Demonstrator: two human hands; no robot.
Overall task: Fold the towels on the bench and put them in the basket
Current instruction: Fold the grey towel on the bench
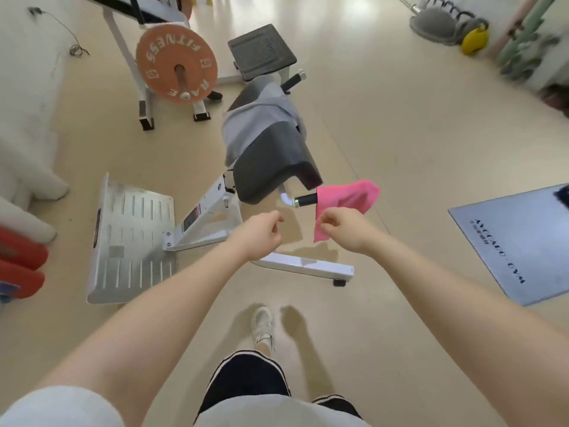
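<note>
A pink towel [351,198] hangs over the black handle [304,200] at the near end of the grey padded bench [271,161]. My right hand [341,228] is in front of the pink towel's lower part, fingers curled; whether it grips the cloth is unclear. A grey towel [249,124] lies draped across the bench's far part. My left hand [258,234] hovers left of the handle with loosely curled fingers, holding nothing. No basket is in view.
The bench's white frame [308,265] and metal footplate [132,241] stand on the floor ahead. An orange weight plate [175,63] on a rack is behind. A grey mat [517,241] lies at right, kettlebells [475,40] far right. My shoe [263,326] is below.
</note>
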